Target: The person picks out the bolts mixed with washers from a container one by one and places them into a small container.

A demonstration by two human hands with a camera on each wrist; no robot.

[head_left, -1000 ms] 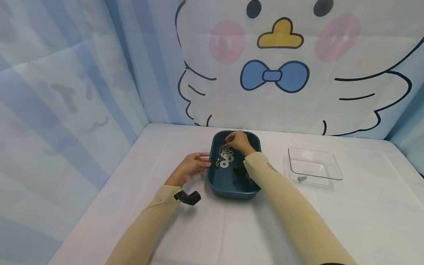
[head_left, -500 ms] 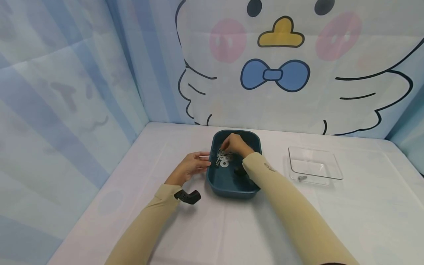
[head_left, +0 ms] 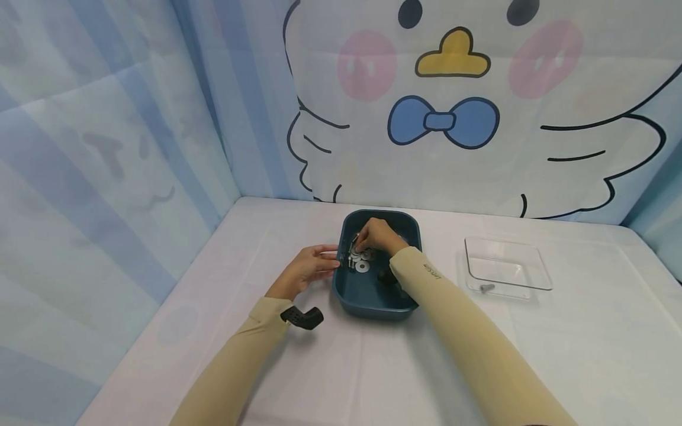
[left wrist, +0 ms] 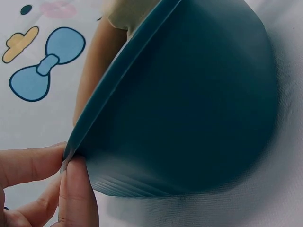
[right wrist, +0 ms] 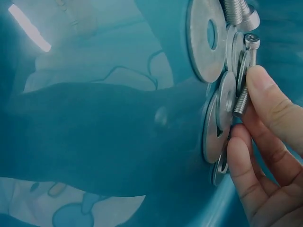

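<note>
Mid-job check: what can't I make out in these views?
Head: how many washers lie in the tray; the right hand covers part of the pile.
Right wrist: part of the pinched screw, behind the thumb.
Right wrist: ends of the upper screws, cut off by the top edge.
Left wrist: the tray's inside, behind its wall.

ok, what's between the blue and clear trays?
Head view: the right sleeve covers the near part; farther back, only bare cloth separates blue tray and clear tray.

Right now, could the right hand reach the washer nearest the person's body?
Probably yes: the right hand is inside the blue tray and nothing covers that washer, though the thumb touches a bolt.
</note>
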